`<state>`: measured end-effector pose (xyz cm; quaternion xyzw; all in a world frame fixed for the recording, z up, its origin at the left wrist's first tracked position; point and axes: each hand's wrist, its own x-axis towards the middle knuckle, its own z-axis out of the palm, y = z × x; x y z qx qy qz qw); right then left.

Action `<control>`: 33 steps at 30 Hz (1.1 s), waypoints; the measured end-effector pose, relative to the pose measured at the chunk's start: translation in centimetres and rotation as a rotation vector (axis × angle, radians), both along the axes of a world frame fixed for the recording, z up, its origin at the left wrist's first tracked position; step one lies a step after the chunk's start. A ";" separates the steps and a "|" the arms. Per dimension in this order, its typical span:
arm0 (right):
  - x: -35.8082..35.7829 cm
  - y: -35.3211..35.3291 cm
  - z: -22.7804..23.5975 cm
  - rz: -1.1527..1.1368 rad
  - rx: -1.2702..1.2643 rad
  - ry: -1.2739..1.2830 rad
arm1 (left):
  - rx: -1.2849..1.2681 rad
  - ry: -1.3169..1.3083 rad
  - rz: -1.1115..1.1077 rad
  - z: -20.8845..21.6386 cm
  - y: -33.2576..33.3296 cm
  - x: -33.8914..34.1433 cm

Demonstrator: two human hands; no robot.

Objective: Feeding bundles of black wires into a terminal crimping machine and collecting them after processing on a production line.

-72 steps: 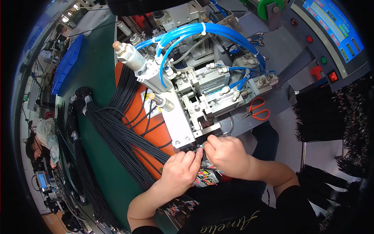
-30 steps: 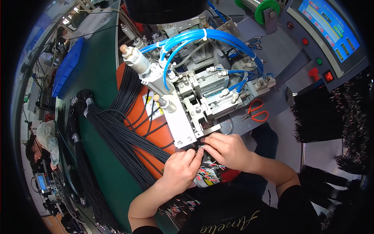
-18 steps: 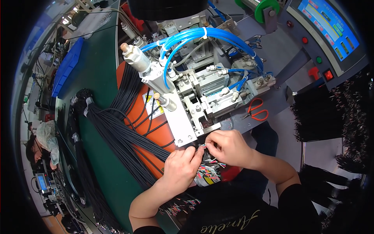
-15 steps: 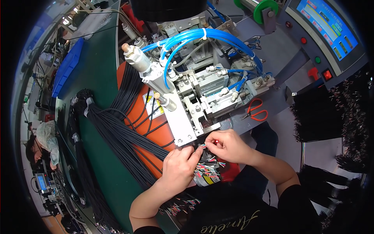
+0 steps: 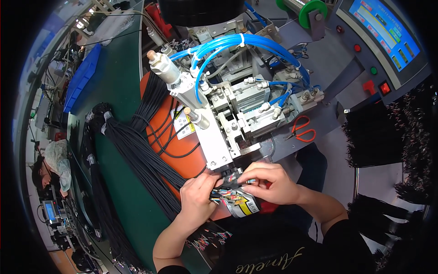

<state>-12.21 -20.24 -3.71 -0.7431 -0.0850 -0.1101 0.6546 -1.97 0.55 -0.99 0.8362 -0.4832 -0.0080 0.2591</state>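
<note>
My left hand (image 5: pixel 197 194) is closed in a pinch at the near edge of the machine, its fingertips against a black cable (image 5: pixel 230 183). That cable stretches across to my right hand (image 5: pixel 270 183), whose thumb and fingers are also closed on it. Small coloured wire ends show by the right fingertips. Directly below both hands lies a bunch of cable ends with bared coloured wires (image 5: pixel 230 197), above a part with a yellow and black label (image 5: pixel 245 208). The metal press machine (image 5: pixel 223 123) with blue air hoses (image 5: pixel 248 40) stands just beyond my hands.
Orange-handled scissors (image 5: pixel 303 129) lie right of the machine. A thick bundle of black cables (image 5: pixel 137 148) crosses the green table (image 5: pixel 119 91) and orange plate (image 5: pixel 189 157). A screen panel (image 5: pixel 385 36) stands far right, above hanging black cables (image 5: pixel 369 139). Another person (image 5: pixel 57 160) sits far left.
My hands have moved apart, the left one leftward and the right slightly lower. The black cable now shows between them, where before their fingertips met at the coloured wires.
</note>
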 end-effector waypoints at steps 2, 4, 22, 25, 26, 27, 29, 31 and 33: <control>0.0 0.6 -0.7 -0.030 0.056 0.024 | -0.007 0.057 -0.082 0.9 -0.3 -0.1; 0.3 1.3 -1.0 -0.084 0.165 0.066 | -0.026 0.163 -0.241 2.1 -0.9 -0.2; 0.8 -0.3 -0.6 0.156 0.752 0.558 | -0.098 -0.003 -0.224 0.6 -2.2 -1.0; 0.8 -0.1 -0.8 0.189 0.810 0.626 | -0.090 -0.055 -0.227 0.7 -2.4 -1.2; 0.7 0.1 -0.7 0.179 0.848 0.609 | -0.089 -0.080 -0.223 0.5 -2.4 -1.3; 0.6 0.3 -0.4 0.170 0.886 0.591 | -0.088 -0.106 -0.218 0.3 -2.3 -1.4; 0.6 0.4 -0.4 0.163 0.923 0.573 | -0.086 -0.133 -0.211 0.2 -2.3 -1.5; 0.8 0.1 -0.5 0.155 0.991 0.622 | -0.095 -0.168 -0.231 0.2 -2.4 -1.5; 0.8 0.1 -0.6 0.150 1.025 0.648 | -0.100 -0.185 -0.241 0.2 -2.4 -1.5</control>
